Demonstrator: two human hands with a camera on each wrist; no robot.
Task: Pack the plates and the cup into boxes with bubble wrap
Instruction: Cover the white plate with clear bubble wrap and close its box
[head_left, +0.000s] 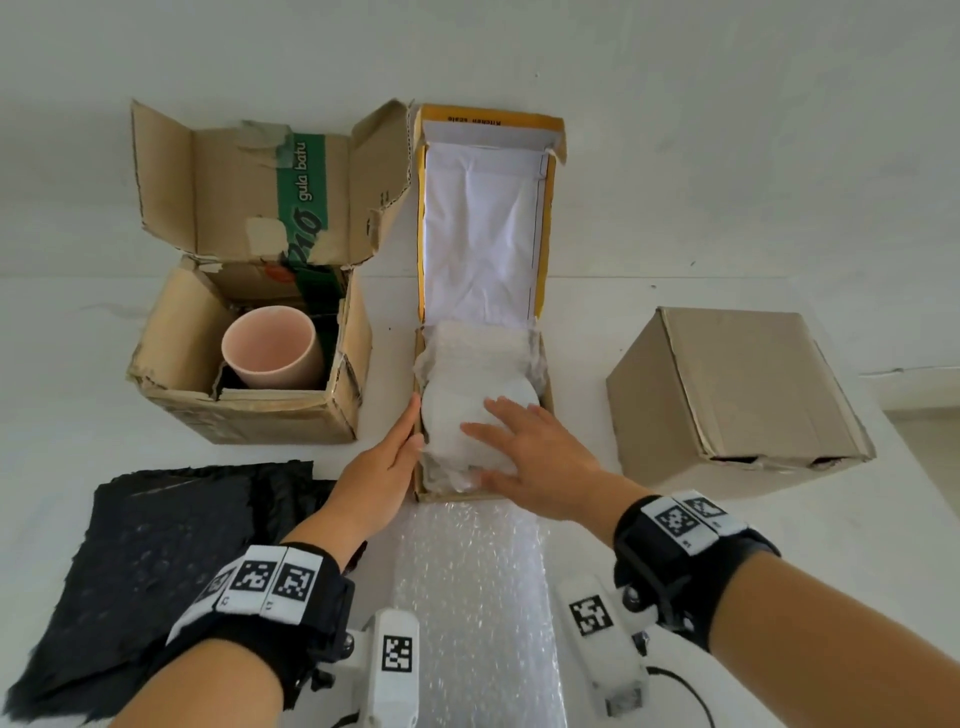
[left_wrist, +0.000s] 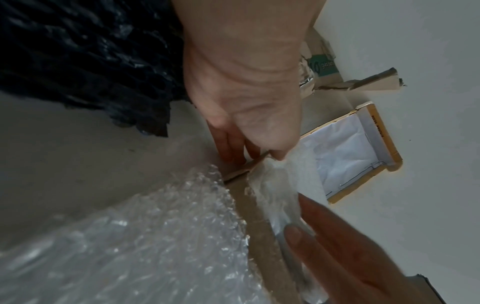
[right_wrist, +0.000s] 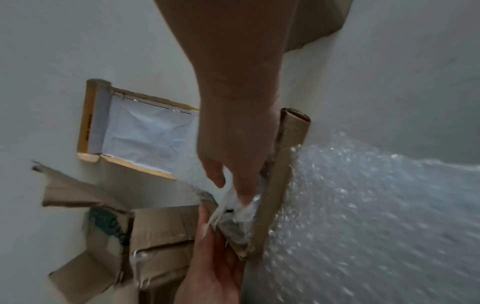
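Note:
A round plate wrapped in clear bubble wrap (head_left: 457, 410) lies in the narrow middle box (head_left: 545, 382), whose yellow-edged lid (head_left: 478, 234) stands open behind it. My right hand (head_left: 498, 431) rests flat on the bundle with fingers spread. My left hand (head_left: 410, 431) lies with straight fingers along the box's outer left wall, its thumb at the rim. In the left wrist view the left hand's thumb (left_wrist: 278, 153) touches the wrap (left_wrist: 275, 185) at the box edge. In the right wrist view the right hand's fingertips (right_wrist: 244, 195) press into the wrap. A pink cup (head_left: 270, 345) stands unwrapped in the open left box (head_left: 270, 415).
A closed cardboard box (head_left: 737, 395) sits at the right. A sheet of clear bubble wrap (head_left: 478, 597) lies in front of the middle box. A black bubble sheet (head_left: 156, 561) lies at the near left. The white wall runs close behind the boxes.

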